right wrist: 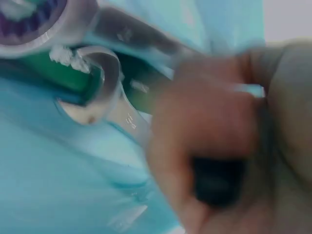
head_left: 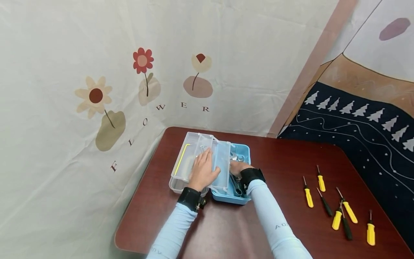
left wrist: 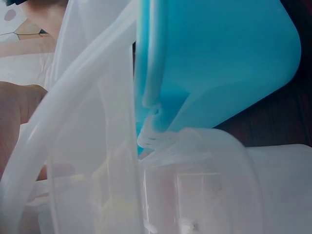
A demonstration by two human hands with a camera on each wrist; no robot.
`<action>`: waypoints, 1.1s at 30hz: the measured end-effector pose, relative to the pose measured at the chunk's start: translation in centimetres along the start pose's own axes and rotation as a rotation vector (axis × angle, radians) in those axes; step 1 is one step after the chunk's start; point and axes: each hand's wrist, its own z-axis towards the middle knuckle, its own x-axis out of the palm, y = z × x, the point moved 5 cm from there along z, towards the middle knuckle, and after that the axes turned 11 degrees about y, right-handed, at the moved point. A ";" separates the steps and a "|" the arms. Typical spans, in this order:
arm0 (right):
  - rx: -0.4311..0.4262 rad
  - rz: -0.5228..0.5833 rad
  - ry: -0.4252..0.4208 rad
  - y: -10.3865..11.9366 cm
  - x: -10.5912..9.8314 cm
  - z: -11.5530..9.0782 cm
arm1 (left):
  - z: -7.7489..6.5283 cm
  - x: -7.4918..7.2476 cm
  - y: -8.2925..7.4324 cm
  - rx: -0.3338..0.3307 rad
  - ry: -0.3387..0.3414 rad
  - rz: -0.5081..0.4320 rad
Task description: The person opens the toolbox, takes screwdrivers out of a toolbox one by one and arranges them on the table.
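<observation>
A blue toolbox (head_left: pixel 230 200) stands on the table with its clear lid (head_left: pixel 176 185) folded out to the left. My left hand (head_left: pixel 201 172) rests on the clear tray (head_left: pixel 222 171) between them, fingers extended and thumb spread; the left wrist view shows this hand (left wrist: pixel 12 122) at the edge behind clear plastic. Inside the blue box, my right hand (head_left: pixel 238 167) is curled around something whose dark end (right wrist: pixel 218 180) shows through the fist; its kind I cannot tell. Beside that hand lie an open-ended wrench (right wrist: pixel 124 114), a ring-ended tool (right wrist: pixel 80 22) and dark handles (head_left: pixel 237 187).
A yellow hex key (head_left: pixel 182 160) lies in the clear lid. On the right of the dark red table (head_left: pixel 275 154) several screwdrivers lie spread out, among them a yellow one (head_left: pixel 308 198) and a black one (head_left: pixel 326 206). Printed cloth (head_left: pixel 242 72) hangs behind the table.
</observation>
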 end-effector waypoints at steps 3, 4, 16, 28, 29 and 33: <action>0.002 -0.077 -0.187 -0.2 -0.8 0.8 | 0.0 0.1 -0.1 0.001 0.003 -0.006; 0.017 -0.110 -0.253 -0.2 -1.0 0.6 | 0.0 0.1 -0.1 0.003 0.004 -0.008; 0.087 -0.014 -0.473 -0.6 -4.2 -1.9 | 0.0 0.1 0.1 0.021 -0.023 0.015; 0.165 0.054 -0.522 -6.1 -8.6 -4.6 | 0.0 -0.2 0.1 0.013 -0.013 -0.004; 0.178 0.060 -0.522 -6.9 -8.9 -5.0 | 0.0 -0.2 0.0 0.014 -0.014 -0.001; 0.238 0.094 -0.539 -10.3 -9.3 -6.2 | 0.1 -0.2 0.0 0.011 -0.013 -0.006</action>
